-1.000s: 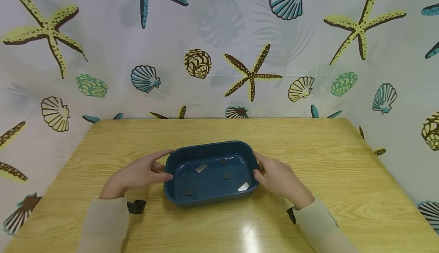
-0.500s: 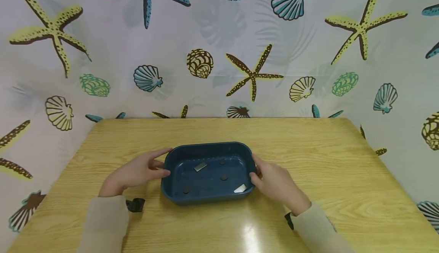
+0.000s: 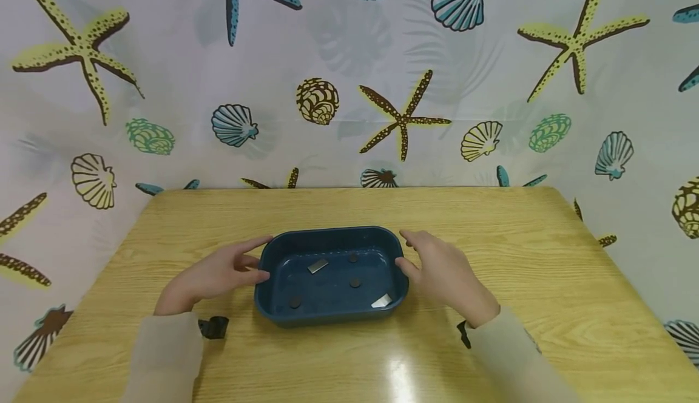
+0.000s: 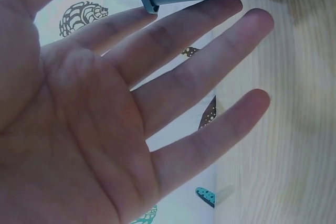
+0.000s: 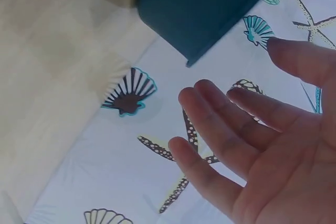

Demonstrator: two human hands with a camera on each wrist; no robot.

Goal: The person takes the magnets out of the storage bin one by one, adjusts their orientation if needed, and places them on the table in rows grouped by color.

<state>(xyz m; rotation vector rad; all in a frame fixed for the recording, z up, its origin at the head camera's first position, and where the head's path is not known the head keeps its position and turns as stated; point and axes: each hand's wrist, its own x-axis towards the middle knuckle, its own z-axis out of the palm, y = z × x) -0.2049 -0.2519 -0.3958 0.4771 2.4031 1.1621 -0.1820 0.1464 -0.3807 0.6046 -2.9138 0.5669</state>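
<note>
A dark blue rectangular basin (image 3: 333, 318) with rounded corners sits on the wooden table. Inside it lie a grey rectangular metal block (image 3: 318, 266), a shiny whitish piece (image 3: 381, 300) and three small dark discs (image 3: 355, 283). My left hand (image 3: 215, 275) is at the basin's left end, fingers spread and nearly straight. In the left wrist view, fingertips (image 4: 228, 4) touch or nearly touch the basin's outer wall. My right hand (image 3: 441, 272) is just off the right end, with a gap between its fingers and the basin (image 5: 194, 19) in the right wrist view.
The wooden table (image 3: 546, 257) extends on all sides of the basin. A white cloth (image 3: 262, 166) printed with shells and starfish hangs behind the table and along its sides. Dark straps (image 3: 214, 328) show at both wrists.
The basin has shifted slightly left, both hands moving along with it. My right hand has since let go of the right end and moved a little away; my left stays at its end.
</note>
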